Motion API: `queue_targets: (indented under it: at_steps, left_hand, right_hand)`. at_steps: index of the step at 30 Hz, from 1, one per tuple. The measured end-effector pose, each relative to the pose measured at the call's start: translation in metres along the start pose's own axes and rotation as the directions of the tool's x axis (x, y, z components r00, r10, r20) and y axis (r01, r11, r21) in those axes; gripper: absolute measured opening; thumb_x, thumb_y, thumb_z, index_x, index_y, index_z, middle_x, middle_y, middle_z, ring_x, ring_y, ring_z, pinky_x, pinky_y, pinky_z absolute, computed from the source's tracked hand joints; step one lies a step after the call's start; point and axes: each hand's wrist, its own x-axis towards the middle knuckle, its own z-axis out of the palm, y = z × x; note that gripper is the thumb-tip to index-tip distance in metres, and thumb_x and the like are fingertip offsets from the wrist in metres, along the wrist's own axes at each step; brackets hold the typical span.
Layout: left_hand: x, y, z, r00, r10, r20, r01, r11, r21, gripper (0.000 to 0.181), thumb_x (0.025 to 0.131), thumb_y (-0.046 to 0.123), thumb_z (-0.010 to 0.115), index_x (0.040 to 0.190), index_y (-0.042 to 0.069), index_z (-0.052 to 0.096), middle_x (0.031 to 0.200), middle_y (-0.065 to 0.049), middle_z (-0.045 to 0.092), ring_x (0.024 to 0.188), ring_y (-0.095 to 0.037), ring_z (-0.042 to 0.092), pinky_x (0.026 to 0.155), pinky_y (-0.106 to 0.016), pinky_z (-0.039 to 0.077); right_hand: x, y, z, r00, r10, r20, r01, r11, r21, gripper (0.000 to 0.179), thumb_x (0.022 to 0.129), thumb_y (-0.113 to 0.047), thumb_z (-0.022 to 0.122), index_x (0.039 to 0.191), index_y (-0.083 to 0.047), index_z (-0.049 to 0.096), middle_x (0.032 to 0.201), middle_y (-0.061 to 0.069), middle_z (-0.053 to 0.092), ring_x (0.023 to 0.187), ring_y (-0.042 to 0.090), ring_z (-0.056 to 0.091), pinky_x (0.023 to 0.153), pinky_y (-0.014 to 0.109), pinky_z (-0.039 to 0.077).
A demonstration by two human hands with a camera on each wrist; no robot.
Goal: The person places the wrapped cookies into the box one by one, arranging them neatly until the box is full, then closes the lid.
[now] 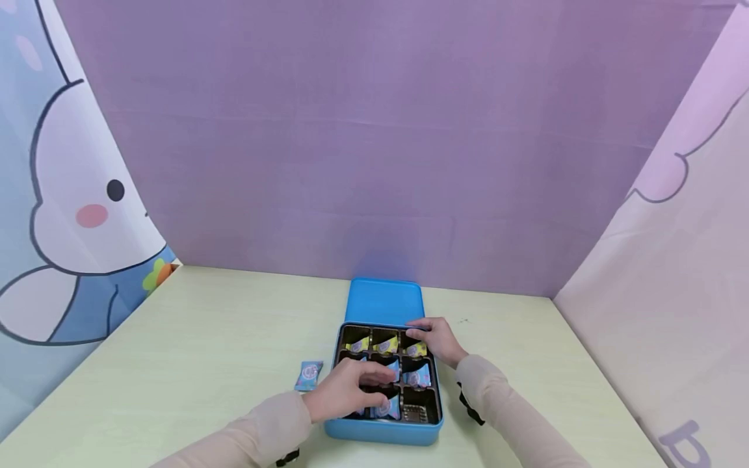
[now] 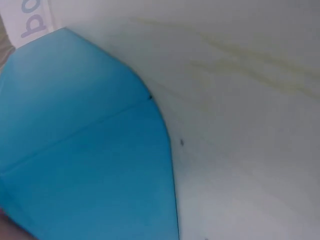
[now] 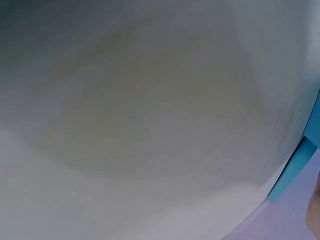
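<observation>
A blue box (image 1: 383, 429) with a dark divided tray (image 1: 422, 408) stands on the table. Yellow wrapped candies (image 1: 386, 345) sit in the far row, blue wrapped candies (image 1: 417, 376) in the middle and near rows. The near right compartment shows its bare patterned floor. Over the box's left side hovers my left hand (image 1: 350, 389), thumb and fingers apart, hiding some compartments; I see nothing between them. My right hand (image 1: 439, 339) rests at the far right corner, thumb and forefinger stretched over the rim. Both wrist views show mostly blue box side (image 2: 100, 175) and table.
One blue wrapped candy (image 1: 309, 376) lies on the pale table (image 1: 234, 325) left of the box. The blue lid (image 1: 385, 301) lies behind the box, near the purple backdrop (image 1: 374, 143). Printed cloths (image 1: 88, 162) hang at both sides.
</observation>
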Motion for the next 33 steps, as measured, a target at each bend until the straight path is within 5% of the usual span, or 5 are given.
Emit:
queue_targets:
  at_steps: [11, 18, 23, 27, 33]
  left_hand:
    - [-0.009, 0.000, -0.021, 0.996, 0.018, -0.087, -0.020, 0.999, -0.027, 0.036, 0.086, 0.019, 0.065, 0.121, 0.012, 0.060, 0.119, -0.010, 0.061, 0.110, -0.030, 0.057, 0.093, -0.043, 0.048]
    - [-0.019, -0.006, -0.041, 0.987, 0.018, -0.157, -0.015, 1.000, 0.023, 0.038, 0.085, 0.021, 0.066, 0.120, 0.009, 0.059, 0.118, -0.010, 0.062, 0.108, -0.029, 0.058, 0.085, -0.033, 0.052]
    - [-0.027, -0.011, -0.052, 0.977, -0.007, -0.213, 0.016, 0.999, 0.039, 0.033, 0.085, 0.017, 0.066, 0.117, 0.013, 0.061, 0.117, -0.010, 0.062, 0.108, -0.029, 0.058, 0.088, -0.040, 0.051]
    - [-0.033, -0.023, -0.061, 0.962, -0.012, -0.272, 0.039, 0.995, 0.095, 0.031, 0.084, 0.016, 0.066, 0.115, 0.010, 0.062, 0.114, -0.008, 0.064, 0.107, -0.028, 0.059, 0.092, -0.044, 0.048]
    - [-0.037, -0.046, -0.077, 0.921, -0.002, -0.389, 0.093, 0.972, 0.214, 0.027, 0.082, 0.007, 0.067, 0.109, 0.005, 0.065, 0.106, -0.006, 0.067, 0.100, -0.024, 0.063, 0.090, -0.038, 0.050]
  right_hand:
    - [-0.001, -0.002, -0.001, 1.000, 0.010, -0.008, -0.010, 1.000, 0.002, 0.022, 0.086, -0.013, 0.063, 0.106, -0.011, 0.070, 0.111, 0.007, 0.066, 0.108, 0.026, 0.058, 0.091, 0.043, 0.049]
    - [-0.002, -0.002, 0.000, 1.000, 0.004, 0.004, -0.004, 1.000, 0.009, 0.023, 0.086, -0.013, 0.063, 0.107, -0.009, 0.069, 0.112, 0.009, 0.065, 0.109, 0.028, 0.058, 0.090, 0.043, 0.050]
    - [-0.002, -0.001, 0.000, 1.000, 0.008, 0.003, -0.008, 1.000, 0.016, 0.023, 0.086, -0.013, 0.063, 0.107, -0.010, 0.069, 0.113, 0.007, 0.065, 0.109, 0.027, 0.058, 0.091, 0.042, 0.049]
    - [-0.001, 0.000, 0.000, 1.000, 0.002, 0.009, -0.002, 1.000, 0.019, 0.024, 0.086, -0.014, 0.063, 0.109, -0.009, 0.069, 0.114, 0.008, 0.064, 0.110, 0.028, 0.057, 0.091, 0.043, 0.049]
    - [0.000, 0.000, -0.001, 1.000, 0.003, 0.014, -0.003, 1.000, 0.017, 0.025, 0.086, -0.014, 0.063, 0.110, -0.008, 0.068, 0.115, 0.008, 0.064, 0.111, 0.028, 0.056, 0.092, 0.043, 0.049]
